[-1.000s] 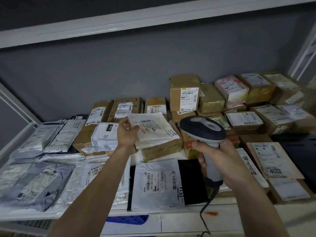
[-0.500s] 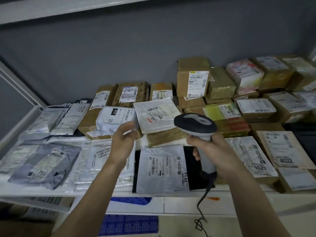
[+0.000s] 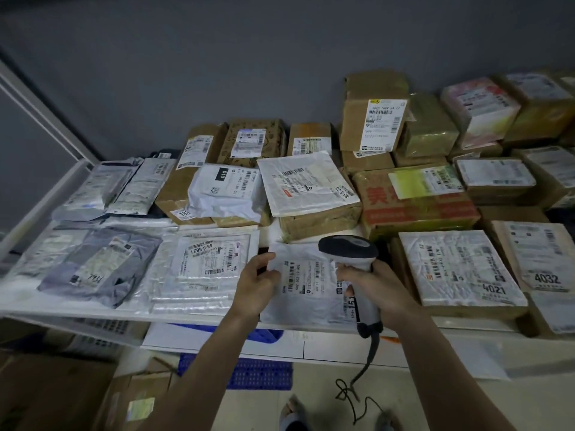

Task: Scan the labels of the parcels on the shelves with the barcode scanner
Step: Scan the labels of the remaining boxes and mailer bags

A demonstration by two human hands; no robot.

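Note:
A white poly-bag parcel [image 3: 308, 284] with a barcode label lies at the shelf's front edge. My left hand [image 3: 256, 283] pinches its upper left corner. My right hand [image 3: 378, 290] grips the handle of a white barcode scanner [image 3: 350, 253] with a dark head, held over the right side of that parcel; its cable [image 3: 357, 390] hangs down to the floor. Behind it, a flat white parcel [image 3: 306, 183] rests on a brown box, and a crumpled white bag marked 010 [image 3: 228, 192] lies to its left.
The white shelf [image 3: 77, 315] is covered with parcels: grey and clear bags [image 3: 102, 269] at left, cardboard boxes [image 3: 373, 122] at the back and right, boxes marked 4021 [image 3: 460, 272] and 4032 [image 3: 541, 259]. A blue crate [image 3: 258, 374] and a cardboard box [image 3: 49, 393] are below. The grey wall stands behind.
My left hand let go of the flat white parcel at the back and came down to the front white bag. The scanner dropped lower over that bag. My view tilted downward.

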